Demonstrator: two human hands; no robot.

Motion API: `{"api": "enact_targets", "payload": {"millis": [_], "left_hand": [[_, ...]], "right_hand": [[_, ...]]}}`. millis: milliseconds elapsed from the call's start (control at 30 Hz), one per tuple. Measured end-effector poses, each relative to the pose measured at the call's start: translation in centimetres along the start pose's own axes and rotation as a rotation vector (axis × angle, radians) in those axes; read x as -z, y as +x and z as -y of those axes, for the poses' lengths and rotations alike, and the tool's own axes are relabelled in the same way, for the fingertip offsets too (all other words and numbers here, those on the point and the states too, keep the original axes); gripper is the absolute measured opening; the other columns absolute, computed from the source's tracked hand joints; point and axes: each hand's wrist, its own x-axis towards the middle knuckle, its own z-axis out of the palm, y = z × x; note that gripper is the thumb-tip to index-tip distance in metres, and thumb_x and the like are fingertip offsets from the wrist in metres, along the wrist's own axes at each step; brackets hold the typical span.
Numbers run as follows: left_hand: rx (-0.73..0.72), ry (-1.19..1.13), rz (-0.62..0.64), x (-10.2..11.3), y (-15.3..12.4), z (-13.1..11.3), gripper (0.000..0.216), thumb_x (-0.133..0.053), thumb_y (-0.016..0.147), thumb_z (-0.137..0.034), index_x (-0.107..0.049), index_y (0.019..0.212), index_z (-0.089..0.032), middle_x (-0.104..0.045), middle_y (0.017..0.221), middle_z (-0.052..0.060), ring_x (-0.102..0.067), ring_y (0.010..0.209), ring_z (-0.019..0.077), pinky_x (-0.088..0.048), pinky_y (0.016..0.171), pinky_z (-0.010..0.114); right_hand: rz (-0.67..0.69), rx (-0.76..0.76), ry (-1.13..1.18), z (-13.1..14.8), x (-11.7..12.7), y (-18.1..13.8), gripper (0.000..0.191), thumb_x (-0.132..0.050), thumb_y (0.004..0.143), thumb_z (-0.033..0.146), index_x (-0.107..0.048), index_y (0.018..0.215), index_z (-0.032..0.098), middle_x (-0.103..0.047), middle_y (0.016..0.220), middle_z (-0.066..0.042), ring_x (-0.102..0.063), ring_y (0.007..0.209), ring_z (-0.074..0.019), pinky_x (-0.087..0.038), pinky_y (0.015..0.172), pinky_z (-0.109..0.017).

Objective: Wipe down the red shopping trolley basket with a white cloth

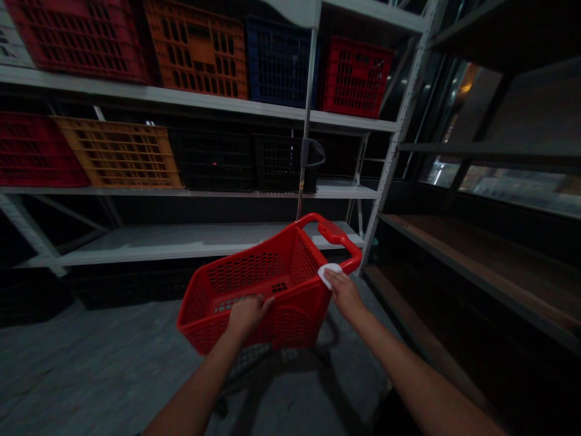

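A red plastic shopping cart [290, 318] stands on the floor in front of me, its handle end toward the right. My left hand [247, 315] is closed over the near rim of the basket, fingers curled to the inside and thumb along the edge. In my right hand [345, 293] is a white cloth [330, 274], pressed against the basket's corner where the handle [351, 260] joins it. A thin upright pole [310, 91] with a grey loop rises behind the cart's handle end.
White metal shelving [204, 100] behind the cart holds several plastic crates, among them an orange crate [200, 48], a blue crate [281, 63] and a yellow crate [124, 151]. Dark shelves [481, 254] run along the right side. Grey concrete floor [113, 363] extends to the left.
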Motion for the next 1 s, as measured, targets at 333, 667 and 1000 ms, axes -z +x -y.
{"api": "enact_targets", "payload": {"millis": [333,667,1000], "left_hand": [[-0.059,0.022,-0.032,-0.4,0.0,2.4,0.066,-0.010,0.083,-0.060,-0.064,0.088,-0.020,-0.068,0.080,0.011,-0.063,0.077,0.0224,-0.042,0.065,0.029],[-0.128,0.079,-0.065,-0.9,0.5,5.2,0.067,-0.010,0.082,-0.061,-0.064,0.083,-0.022,-0.068,0.076,0.008,-0.063,0.072,0.0201,-0.038,0.058,0.025],[-0.169,0.079,-0.094,-1.0,0.4,6.2,0.064,-0.011,0.084,-0.058,-0.063,0.075,-0.021,-0.067,0.070,0.007,-0.062,0.068,0.0190,-0.034,0.056,0.024]], "right_hand": [[-0.537,-0.155,0.123,-1.4,0.6,-1.8,0.039,-0.038,0.072,0.004,-0.063,0.099,0.019,-0.055,0.100,-0.009,-0.053,0.096,-0.0199,-0.044,0.086,-0.038],[-0.441,-0.128,0.212,0.6,-1.5,-3.7,0.034,-0.039,0.070,0.003,-0.061,0.091,0.019,-0.048,0.088,-0.006,-0.050,0.084,-0.0180,-0.045,0.077,-0.033],[-0.443,-0.173,0.288,4.7,-3.0,-3.7,0.030,-0.040,0.073,0.006,-0.062,0.089,0.019,-0.049,0.086,-0.005,-0.051,0.081,-0.0172,-0.045,0.076,-0.032]]}}
